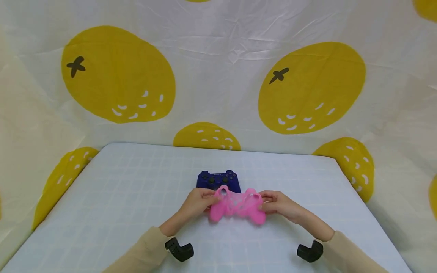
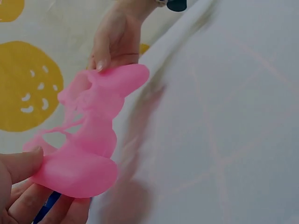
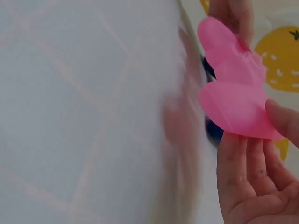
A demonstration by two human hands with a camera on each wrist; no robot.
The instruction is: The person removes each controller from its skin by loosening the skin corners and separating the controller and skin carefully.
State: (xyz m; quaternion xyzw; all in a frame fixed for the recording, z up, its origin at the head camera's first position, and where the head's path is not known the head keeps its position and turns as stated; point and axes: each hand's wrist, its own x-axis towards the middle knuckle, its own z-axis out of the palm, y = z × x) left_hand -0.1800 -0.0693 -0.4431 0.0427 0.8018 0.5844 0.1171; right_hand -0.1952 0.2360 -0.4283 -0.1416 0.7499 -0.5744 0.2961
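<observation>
I have both forearms reaching in from the bottom of the head view, angled toward each other and meeting low in the centre of the frame. Between them hangs the pink cover [image 1: 238, 206], held just above the bench [image 1: 119, 197].

My left hand [image 1: 197, 203] pinches the cover's left end, thumb on top and fingers curled beneath. In the left wrist view that thumb [image 2: 21, 163] lies at the lower left of the frame, pressed on the near lobe of the cover [image 2: 88, 140], with the other fingers under it.

My right hand [image 1: 278, 205] pinches the right end the same way. In the right wrist view its fingers [image 3: 245, 172] lie fairly straight under the cover's lobe [image 3: 236, 102] at the right of the frame, and the thumb presses on the lobe's edge.

The cover is stretched a little between the two hands, its cut-outs pulled open.

The blue controller [image 1: 218, 180] lies flat on the bench just behind the cover, toward the middle of the head frame, touched by neither hand.

A black mount [image 1: 179, 250] sits on each wrist at the sleeve's edge.
</observation>
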